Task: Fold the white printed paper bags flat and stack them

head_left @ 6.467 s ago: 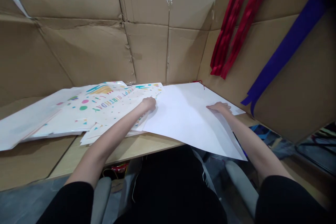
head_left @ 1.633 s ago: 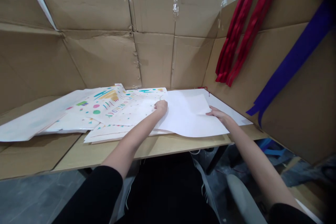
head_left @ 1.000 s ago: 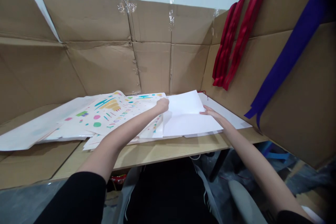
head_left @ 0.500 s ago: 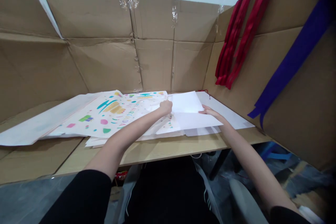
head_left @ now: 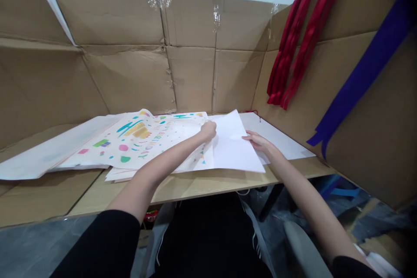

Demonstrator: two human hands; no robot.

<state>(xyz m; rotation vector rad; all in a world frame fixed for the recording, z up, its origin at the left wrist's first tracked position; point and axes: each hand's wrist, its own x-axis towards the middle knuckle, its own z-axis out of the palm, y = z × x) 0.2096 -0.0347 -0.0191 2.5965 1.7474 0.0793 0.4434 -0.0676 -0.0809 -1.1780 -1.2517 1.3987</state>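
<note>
Between my hands a white paper sheet (head_left: 236,147) is lifted at a tilt, with a crease across it. My left hand (head_left: 207,131) is closed at the sheet's left side, its fingertips pinching the edge. On the right edge, my right hand (head_left: 257,140) grips the sheet between thumb and fingers. Printed sheets (head_left: 133,139) with colourful "birthday" lettering and confetti shapes lie to the left, partly under my left forearm. More white sheets (head_left: 283,141) lie flat beyond my right hand.
Cardboard panels (head_left: 192,78) wall the table (head_left: 202,184) at the back and sides. Red ribbons or zippers (head_left: 301,47) and a purple strip (head_left: 361,74) hang on the right panel. A large pale sheet (head_left: 58,143) lies at the far left.
The white sheet has shifted left and tilted more steeply, its near right corner lower. My right hand has moved slightly left with it; the printed sheets have shifted a little left.
</note>
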